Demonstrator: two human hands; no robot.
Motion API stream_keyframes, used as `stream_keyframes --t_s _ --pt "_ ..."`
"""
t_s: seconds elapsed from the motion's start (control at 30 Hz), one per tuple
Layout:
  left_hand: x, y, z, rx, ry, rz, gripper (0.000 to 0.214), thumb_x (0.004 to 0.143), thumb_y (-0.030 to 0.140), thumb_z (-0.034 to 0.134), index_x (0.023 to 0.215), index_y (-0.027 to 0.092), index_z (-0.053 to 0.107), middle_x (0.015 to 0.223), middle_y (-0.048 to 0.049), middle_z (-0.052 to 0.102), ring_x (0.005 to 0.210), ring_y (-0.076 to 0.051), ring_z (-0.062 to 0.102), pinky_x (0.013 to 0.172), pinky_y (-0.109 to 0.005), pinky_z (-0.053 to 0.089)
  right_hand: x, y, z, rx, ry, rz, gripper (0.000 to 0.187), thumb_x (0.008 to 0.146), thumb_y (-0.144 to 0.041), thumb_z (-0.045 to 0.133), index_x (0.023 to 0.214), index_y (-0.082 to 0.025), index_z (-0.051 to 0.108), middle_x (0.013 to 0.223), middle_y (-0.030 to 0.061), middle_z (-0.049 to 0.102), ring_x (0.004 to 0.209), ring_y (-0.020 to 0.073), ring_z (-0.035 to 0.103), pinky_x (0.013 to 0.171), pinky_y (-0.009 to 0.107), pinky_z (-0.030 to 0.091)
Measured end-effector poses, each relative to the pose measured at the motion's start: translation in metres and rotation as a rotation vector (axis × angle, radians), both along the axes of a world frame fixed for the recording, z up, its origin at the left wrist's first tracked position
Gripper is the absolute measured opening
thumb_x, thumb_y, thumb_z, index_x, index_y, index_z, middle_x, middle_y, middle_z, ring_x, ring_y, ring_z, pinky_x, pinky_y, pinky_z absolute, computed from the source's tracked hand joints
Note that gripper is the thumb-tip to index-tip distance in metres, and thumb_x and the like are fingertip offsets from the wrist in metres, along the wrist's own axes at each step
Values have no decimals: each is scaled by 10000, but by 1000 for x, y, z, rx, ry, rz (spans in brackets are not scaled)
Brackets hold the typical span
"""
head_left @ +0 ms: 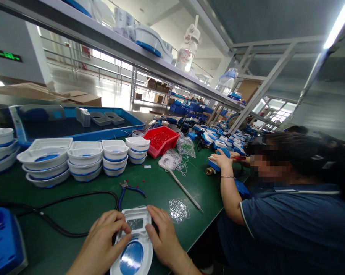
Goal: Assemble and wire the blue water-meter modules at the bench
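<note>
Held between both hands, at near centre of green surface (161, 191): white housing (138, 234), open face up. Long axis near to far, far end leaning slightly right. Squarer end, with rectangular window (136, 224), pointed far; rounded end, with round blue disc (131, 258), pointed near and running to lower edge of view. Contact with surface beneath: cannot tell.

Left hand (103, 233): curled over left rim, thumb and forefinger pinching beside window. Right hand (166, 236): pinching right rim, forefinger at far right corner, thumb lower along same side.

Just beyond far end, slightly left: pliers (126, 186), jaws pointed far. To left, looped black cable (98, 192). To right, crumpled clear plastic (178, 210). Farther left, stacked white housings (85, 156); farther right, red tray (152, 147) of small red parts.
</note>
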State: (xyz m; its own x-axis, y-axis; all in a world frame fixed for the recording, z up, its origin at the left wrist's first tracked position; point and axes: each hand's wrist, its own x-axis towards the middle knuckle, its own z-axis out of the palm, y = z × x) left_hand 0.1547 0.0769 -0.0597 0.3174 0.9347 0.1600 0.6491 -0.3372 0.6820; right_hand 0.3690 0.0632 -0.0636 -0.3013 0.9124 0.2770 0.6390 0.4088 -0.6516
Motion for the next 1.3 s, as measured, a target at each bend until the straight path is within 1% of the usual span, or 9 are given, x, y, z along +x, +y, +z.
stream_keyframes --t_s 0.17,0.3,0.4,0.5,0.6,0.8,0.93,1.07,1.3 --pt "3 -4 9 29 -28 27 54 791 279 644 747 254 662 967 -15 612 1100 -281 476 961 -456 375 1 1 -3 -3 -18 8 428 985 -327 399 1393 -206 441 1373 89 500 1252 290 444 1073 561 320" --pt "5 -10 20 14 -24 38 21 800 216 649 788 233 653 983 -19 601 1152 -263 448 1017 -444 344 2 3 -9 38 0 22 408 998 -342 396 1378 -210 464 1353 94 519 1232 293 461 1039 539 366" --pt "5 -12 25 16 -14 37 33 803 196 651 806 229 654 1003 -16 593 1196 -261 418 1057 -451 309 4 6 -11 54 28 32 395 1003 -349 401 1364 -211 482 1338 95 532 1219 287 472 1020 511 389" --pt "4 -12 27 16 -16 38 63 791 160 653 762 215 647 985 -15 594 1196 -258 423 1059 -446 308 4 8 -9 41 36 32 376 1002 -348 408 1336 -209 511 1319 91 549 1212 280 481 1016 490 401" --pt "4 -12 26 16 -53 42 78 776 141 668 747 205 634 962 -14 599 1163 -249 450 1034 -433 332 6 9 -7 10 34 29 364 992 -353 417 1309 -213 527 1299 83 563 1202 276 493 1013 479 412" --pt "1 -14 24 33 -143 7 94 784 127 662 758 202 612 942 -9 609 1159 -243 457 1036 -432 330 9 6 -10 -28 47 -19 410 993 -382 395 1354 -202 466 1328 91 537 1212 272 492 1014 473 421" --pt "-1 -14 22 44 -179 -26 99 773 125 671 752 203 614 985 -15 611 1165 -249 464 1043 -438 327 9 7 -10 9 40 13 378 1004 -372 376 1308 -200 520 1311 90 550 1217 266 488 1027 468 416" --pt "0 -14 20 33 -226 -28 92 786 124 659 767 201 613 1015 -21 614 1186 -257 456 1045 -446 333 9 7 -9 79 35 25 365 1010 -328 373 1310 -191 529 1318 101 543 1228 256 483 1030 456 426" --pt "4 -15 17 29 -255 -85 80 813 149 641 782 212 605 1034 -20 623 1220 -252 444 1066 -446 328 8 6 -8 140 24 -9 334 1012 -282 370 1224 -190 611 1223 109 610 1145 260 554 956 444 495"
